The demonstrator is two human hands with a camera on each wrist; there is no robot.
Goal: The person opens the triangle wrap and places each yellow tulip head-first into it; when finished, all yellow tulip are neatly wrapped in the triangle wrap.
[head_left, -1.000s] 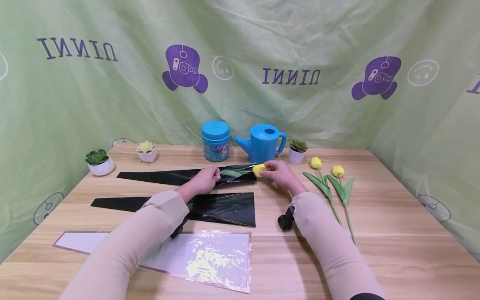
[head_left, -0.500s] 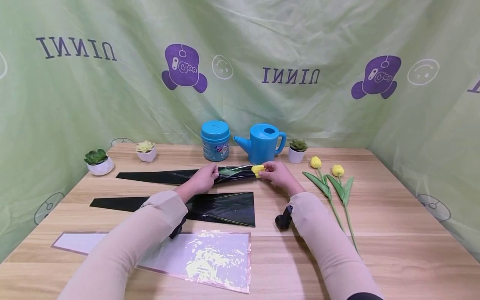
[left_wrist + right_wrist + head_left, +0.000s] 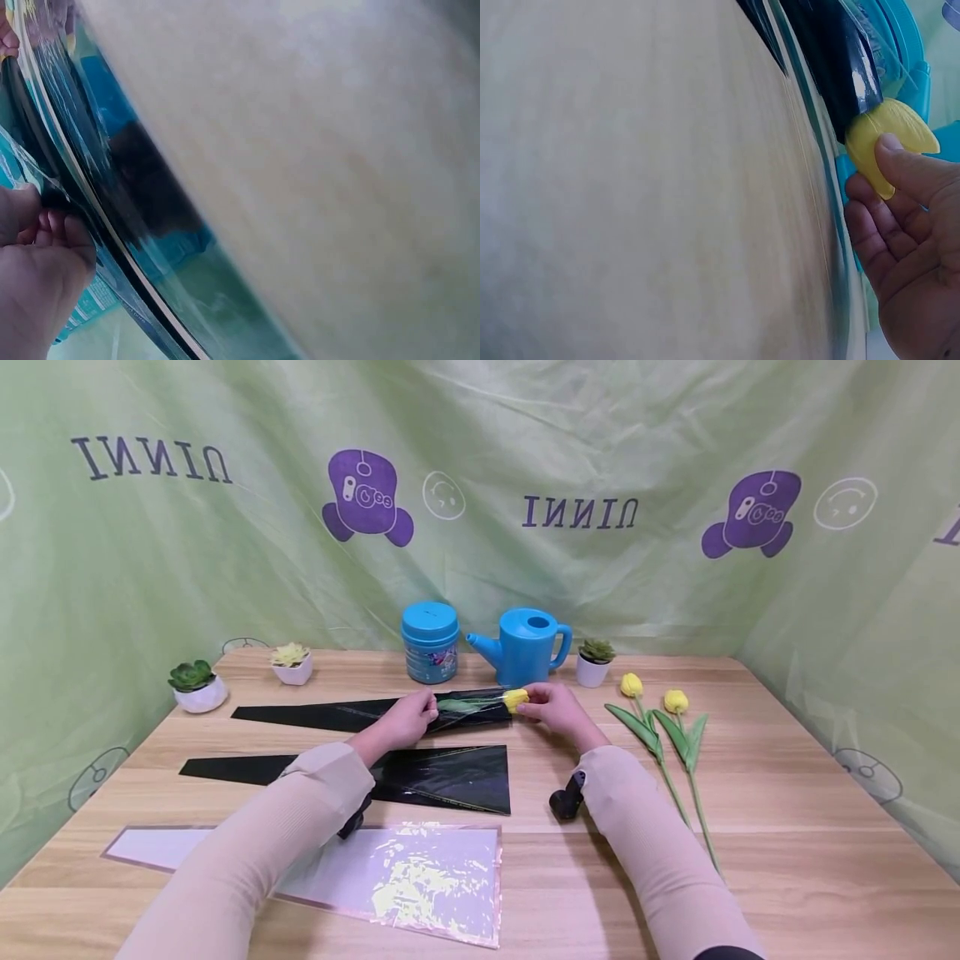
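My left hand [image 3: 405, 717] pinches a long tapered black flower sleeve [image 3: 322, 714] with a see-through front, at the back of the table. Inside the sleeve show the green leaves [image 3: 465, 703] of an artificial tulip. Its yellow head [image 3: 515, 700] sits at the sleeve's wide right end, and my right hand [image 3: 558, 710] holds it there. In the right wrist view, thumb and fingers close on the yellow petals [image 3: 896, 127], right at the black edge. The left wrist view has my left fingers [image 3: 71, 232] curled at the shiny film; the stem's lower end is hidden.
A second black sleeve [image 3: 450, 781] and a pale, pink-edged sleeve [image 3: 420, 877] lie nearer. Two more yellow tulips [image 3: 632, 685] lie at right. Behind stand a blue tub [image 3: 431, 643], a blue watering can [image 3: 525, 647] and small potted succulents [image 3: 201, 689].
The tulip head has shifted slightly left with my right hand. The sleeve's wide end looked narrower half a second ago; now it spreads and the leaves show more. My left hand has barely moved.
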